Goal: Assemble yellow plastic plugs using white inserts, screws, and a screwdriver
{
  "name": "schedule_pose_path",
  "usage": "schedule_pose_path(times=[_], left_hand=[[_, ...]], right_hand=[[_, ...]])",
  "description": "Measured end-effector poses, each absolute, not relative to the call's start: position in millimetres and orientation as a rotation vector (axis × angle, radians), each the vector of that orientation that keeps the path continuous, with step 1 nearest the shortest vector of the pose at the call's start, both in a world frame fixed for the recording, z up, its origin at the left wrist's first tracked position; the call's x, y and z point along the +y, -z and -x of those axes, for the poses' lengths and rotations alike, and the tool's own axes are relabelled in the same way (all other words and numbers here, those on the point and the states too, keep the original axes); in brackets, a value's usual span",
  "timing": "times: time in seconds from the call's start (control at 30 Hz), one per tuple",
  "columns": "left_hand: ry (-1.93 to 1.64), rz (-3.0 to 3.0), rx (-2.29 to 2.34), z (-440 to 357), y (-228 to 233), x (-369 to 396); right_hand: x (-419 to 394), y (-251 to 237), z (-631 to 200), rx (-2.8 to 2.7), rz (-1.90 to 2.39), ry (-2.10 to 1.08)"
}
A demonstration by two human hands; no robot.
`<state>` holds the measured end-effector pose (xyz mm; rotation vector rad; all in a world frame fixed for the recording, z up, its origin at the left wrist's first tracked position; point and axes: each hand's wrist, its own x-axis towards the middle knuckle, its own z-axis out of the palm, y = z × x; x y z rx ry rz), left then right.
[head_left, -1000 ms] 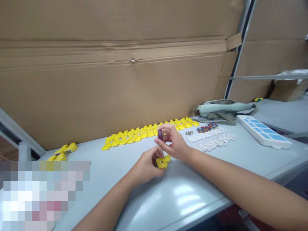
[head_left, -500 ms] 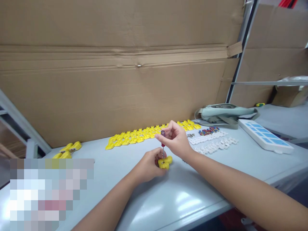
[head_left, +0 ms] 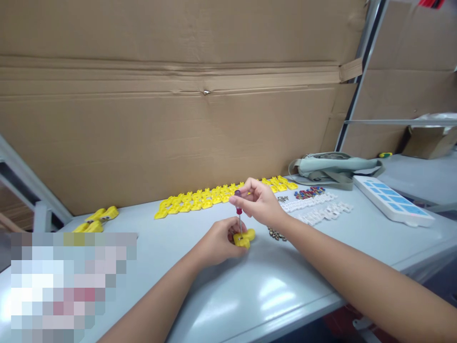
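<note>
My left hand (head_left: 222, 240) is closed around a small yellow plastic part (head_left: 244, 238), holding it on the grey table. In my right hand (head_left: 260, 202), thumb and fingers pinch the dark purple and red handle of a screwdriver (head_left: 239, 212). Its thin metal shaft points down, with the tip at a hole in the yellow part; whether a screw sits there is too small to tell. Beyond my hands, rows of yellow plastic parts (head_left: 200, 199) lie along the cardboard. A pile of small metallic pieces (head_left: 276, 234) lies beside my right forearm, partly hidden by it.
White plastic parts (head_left: 326, 212) lie in rows to the right, near red and blue pieces (head_left: 310, 192) and small screws (head_left: 283, 198). Farther right are a pale green bag (head_left: 332, 166) and a white case (head_left: 392, 200). Joined yellow pieces (head_left: 93, 222) sit at left. Cardboard (head_left: 178, 138) stands behind.
The screwdriver's handle leans slightly further left, its tip still at the yellow part. My right forearm has shifted a little, uncovering more metallic pieces. The camera view has moved slightly.
</note>
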<state>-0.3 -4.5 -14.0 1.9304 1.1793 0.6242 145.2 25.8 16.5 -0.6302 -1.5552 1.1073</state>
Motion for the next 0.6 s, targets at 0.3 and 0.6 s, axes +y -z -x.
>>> schedule_pose_path(times=[0.3, 0.6], left_hand=[[-0.628, -1.891, 1.14, 0.5, 15.8, -5.1], [-0.647, -1.939, 1.168, -0.5, 14.0, -6.8]], right_hand=[[31.4, -9.0, -153.6, -1.741, 0.288, -1.521], [24.4, -2.5, -148.2, -1.673, 0.408, -1.5]])
